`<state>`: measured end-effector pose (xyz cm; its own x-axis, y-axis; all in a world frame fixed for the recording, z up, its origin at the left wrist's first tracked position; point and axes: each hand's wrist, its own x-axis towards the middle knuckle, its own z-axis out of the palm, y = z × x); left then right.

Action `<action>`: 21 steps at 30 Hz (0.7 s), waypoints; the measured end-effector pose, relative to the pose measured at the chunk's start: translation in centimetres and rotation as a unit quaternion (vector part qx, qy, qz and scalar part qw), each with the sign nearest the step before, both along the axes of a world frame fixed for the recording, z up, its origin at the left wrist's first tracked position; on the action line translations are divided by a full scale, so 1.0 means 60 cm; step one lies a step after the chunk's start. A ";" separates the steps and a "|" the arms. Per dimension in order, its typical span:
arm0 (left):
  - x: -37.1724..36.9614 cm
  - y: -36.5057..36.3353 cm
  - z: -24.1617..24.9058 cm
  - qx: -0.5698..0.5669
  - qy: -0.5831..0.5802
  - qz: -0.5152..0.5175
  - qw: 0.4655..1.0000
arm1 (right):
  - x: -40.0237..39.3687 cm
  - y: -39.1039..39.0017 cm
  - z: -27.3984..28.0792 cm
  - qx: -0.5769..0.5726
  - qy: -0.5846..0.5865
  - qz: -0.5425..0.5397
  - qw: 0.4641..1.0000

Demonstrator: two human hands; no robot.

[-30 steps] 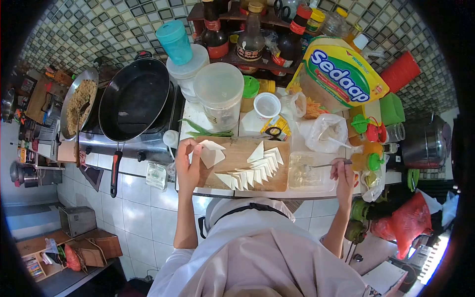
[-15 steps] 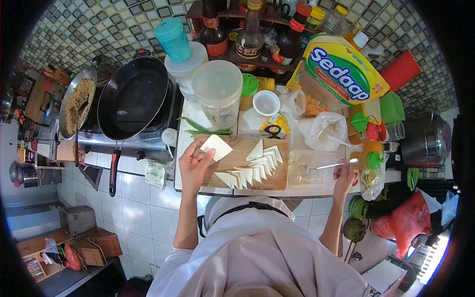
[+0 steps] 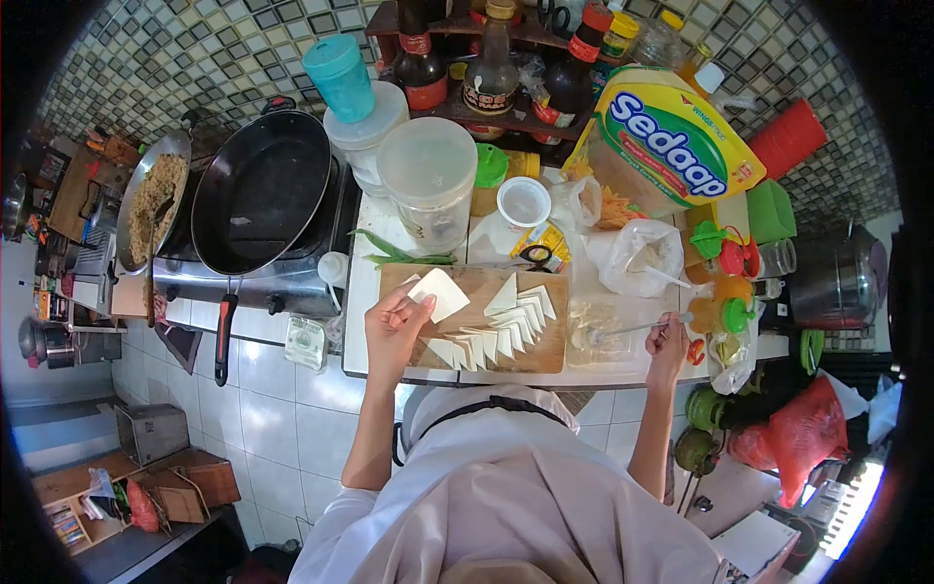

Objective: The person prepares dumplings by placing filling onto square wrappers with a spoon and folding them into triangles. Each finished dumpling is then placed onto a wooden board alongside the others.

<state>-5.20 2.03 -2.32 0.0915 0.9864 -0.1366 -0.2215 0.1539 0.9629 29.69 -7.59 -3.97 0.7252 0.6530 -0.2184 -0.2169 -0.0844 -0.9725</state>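
Observation:
My left hand (image 3: 397, 324) pinches a pale, thin square piece (image 3: 440, 295) above the left part of a wooden cutting board (image 3: 545, 362). On the board, several pale triangular pieces (image 3: 491, 339) lie overlapped in a curved row. My right hand (image 3: 666, 343) is closed around a thin, light-coloured stick-like utensil (image 3: 632, 329). Its far end reaches over a clear plastic container (image 3: 608, 360) just right of the board; the exact shape of that end is hard to make out.
A black frying pan (image 3: 263, 195) and a pan of brown crumbly food (image 3: 161, 195) stand on the stove at left. Behind the board are a clear tub (image 3: 428, 195), green chillies (image 3: 409, 255), scissors (image 3: 536, 256), a white bowl (image 3: 523, 204) and a plastic bag (image 3: 637, 258).
My left hand has moved slightly right with the square piece, now turned at a different angle. My right hand has shifted slightly left, and the utensil reaches farther across the container.

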 end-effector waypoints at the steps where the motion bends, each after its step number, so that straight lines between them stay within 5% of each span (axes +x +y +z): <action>1: 0.001 0.000 0.001 -0.007 -0.005 0.005 1.000 | 0.000 -0.001 0.002 -0.001 0.005 -0.010 1.000; 9: 0.020 -0.004 0.020 -0.023 -0.026 -0.007 0.999 | 0.018 -0.002 0.035 0.078 0.045 -0.051 0.995; 17: 0.099 -0.024 0.036 -0.084 -0.093 -0.165 0.978 | 0.025 -0.012 0.120 0.130 0.056 -0.118 0.983; 21: 0.139 -0.026 0.014 -0.114 -0.148 -0.262 0.947 | -0.023 -0.003 0.173 0.203 0.059 -0.042 0.976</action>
<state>3.11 0.49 -1.50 0.6269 0.7432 -0.2336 -0.3118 0.5141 0.7991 28.29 -7.79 6.41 0.7649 0.6430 -0.0390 -0.3196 0.3262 -0.8896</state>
